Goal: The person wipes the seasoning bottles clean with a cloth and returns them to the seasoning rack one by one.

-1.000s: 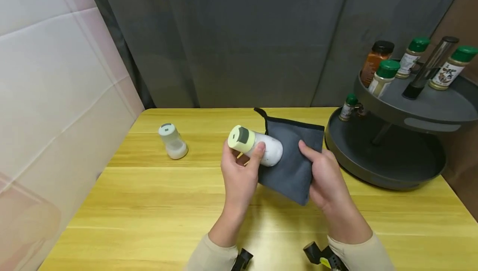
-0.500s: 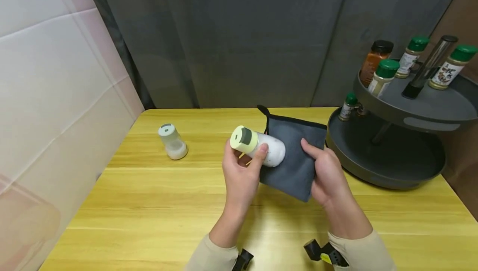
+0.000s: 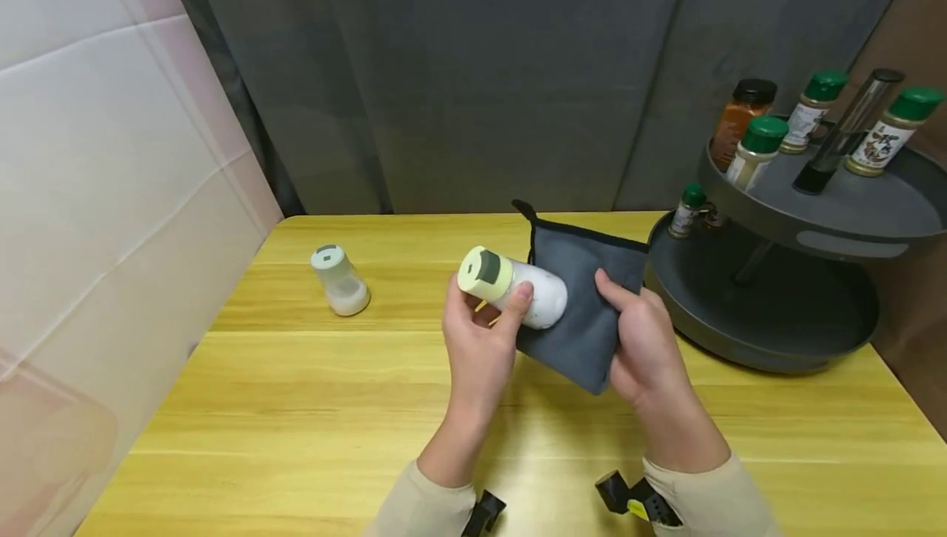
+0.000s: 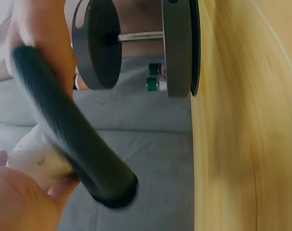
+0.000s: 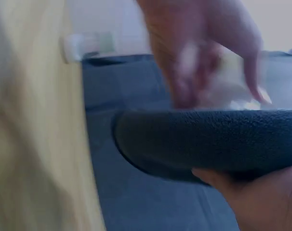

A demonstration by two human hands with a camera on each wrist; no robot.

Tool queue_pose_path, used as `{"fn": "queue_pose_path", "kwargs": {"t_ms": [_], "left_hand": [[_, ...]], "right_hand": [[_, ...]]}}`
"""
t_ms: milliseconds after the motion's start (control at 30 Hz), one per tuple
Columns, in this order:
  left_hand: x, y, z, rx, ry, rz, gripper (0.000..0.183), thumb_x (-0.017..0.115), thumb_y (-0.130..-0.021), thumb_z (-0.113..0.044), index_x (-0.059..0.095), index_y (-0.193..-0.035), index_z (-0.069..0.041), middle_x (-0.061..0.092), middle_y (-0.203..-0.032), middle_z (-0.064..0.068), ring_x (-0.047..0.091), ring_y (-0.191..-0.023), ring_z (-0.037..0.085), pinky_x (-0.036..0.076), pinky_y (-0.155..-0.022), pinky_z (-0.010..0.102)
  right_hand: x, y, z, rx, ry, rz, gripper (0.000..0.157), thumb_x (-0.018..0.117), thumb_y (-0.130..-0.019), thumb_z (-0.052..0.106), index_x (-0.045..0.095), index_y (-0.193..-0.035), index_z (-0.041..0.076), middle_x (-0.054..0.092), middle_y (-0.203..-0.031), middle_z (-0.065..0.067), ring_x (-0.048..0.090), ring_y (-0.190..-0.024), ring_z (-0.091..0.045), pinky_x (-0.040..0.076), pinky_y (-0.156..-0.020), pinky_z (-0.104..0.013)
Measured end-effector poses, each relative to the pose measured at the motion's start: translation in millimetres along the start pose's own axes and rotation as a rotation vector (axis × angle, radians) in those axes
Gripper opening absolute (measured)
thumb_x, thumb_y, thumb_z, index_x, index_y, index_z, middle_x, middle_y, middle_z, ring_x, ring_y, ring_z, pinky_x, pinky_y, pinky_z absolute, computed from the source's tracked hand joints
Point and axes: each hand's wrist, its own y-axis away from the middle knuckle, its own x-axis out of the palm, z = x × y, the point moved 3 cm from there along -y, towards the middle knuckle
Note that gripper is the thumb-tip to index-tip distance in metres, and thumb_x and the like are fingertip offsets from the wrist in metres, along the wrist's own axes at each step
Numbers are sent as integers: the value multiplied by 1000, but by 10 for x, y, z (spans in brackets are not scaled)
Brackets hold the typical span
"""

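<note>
My left hand (image 3: 481, 348) grips a seasoning shaker (image 3: 543, 297) with a pale yellow-green cap and a clear body of white contents. It lies tilted, cap toward the upper left, its base overlapping a dark grey cloth (image 3: 584, 315) with black edging and a corner loop. My right hand (image 3: 651, 348) holds the cloth by its right side, thumb on top and the other fingers hidden behind. In the left wrist view the cloth (image 4: 78, 130) hangs beside the shaker (image 4: 37, 159). The right wrist view shows the cloth (image 5: 208, 139) between both hands, blurred.
A second shaker (image 3: 342, 282) with a pale cap stands on the wooden table (image 3: 296, 422) to the left. At right stands a dark two-tier turntable rack (image 3: 777, 340) bearing several spice bottles, among them an orange one (image 3: 738, 122) with a black lid. A grey curtain (image 3: 473, 85) hangs behind.
Cloth and shaker have shifted slightly to the right, the cloth's loop and lower corner rising a little. Both hands keep their hold.
</note>
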Motion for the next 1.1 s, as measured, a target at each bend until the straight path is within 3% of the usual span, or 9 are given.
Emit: {"fn": "queue_pose_path", "kwargs": {"t_ms": [100,200,267,467,600,733,900,967,1100], "left_hand": [[8,12,5,2,-1,5,54,82,-92,-9,55,-139,-2,65,-124,19,75,-95,25,63,-86,30],[-22,-8,7,11,-15,-27,52,81,-92,-8,56,-138,-2,66,-122,19,76,-95,25,63,-85,28],[-40,-27,1,22,-24,-47,51,81,-92,-8,57,-136,-2,67,-121,19,75,-94,25,63,-84,28],[-9,-19,-28,43,-3,-19,53,82,-91,-8,56,-137,0,66,-122,20,75,-94,25,63,-86,31],[-15,-10,-29,34,-26,-31,54,82,-91,-9,56,-138,-2,67,-122,19,76,-95,26,63,-85,29],[-46,-32,-31,36,-42,-53,52,82,-91,-8,57,-137,-2,67,-121,19,76,-92,26,63,-83,27],[-2,3,-17,51,-14,4,54,83,-90,-6,56,-137,0,67,-122,20,75,-93,25,63,-85,31],[17,19,-9,52,-15,11,54,83,-90,-7,56,-137,0,67,-122,20,76,-95,25,64,-85,31],[11,-4,-23,57,-26,-16,53,83,-91,-7,57,-136,-1,68,-121,20,77,-94,28,64,-85,30]], "right_hand": [[41,-8,-88,36,-15,23,50,38,-117,30,30,-161,8,47,-153,0,53,-141,-10,50,-115,-30],[25,43,-101,92,43,86,51,39,-117,32,31,-161,7,52,-150,1,58,-136,-8,52,-114,-31],[-14,81,-39,85,82,108,55,42,-116,34,30,-162,7,52,-149,2,60,-134,-6,52,-113,-31],[-14,34,64,-6,26,64,57,41,-116,35,25,-164,8,44,-155,1,54,-140,-8,50,-116,-31],[28,21,-49,61,19,96,52,40,-116,33,29,-161,8,53,-148,2,58,-136,-7,52,-114,-31],[-31,73,-6,76,99,106,49,44,-116,33,36,-156,6,63,-134,6,66,-123,-6,56,-108,-30],[-56,8,55,13,62,38,49,43,-116,33,34,-156,7,54,-142,4,61,-129,-6,53,-110,-28],[-40,-23,5,32,38,35,48,41,-116,32,33,-157,8,52,-143,3,60,-130,-5,53,-111,-28],[-54,-13,-54,92,57,85,46,41,-116,31,36,-156,7,61,-136,6,65,-127,-5,55,-108,-30]]}}
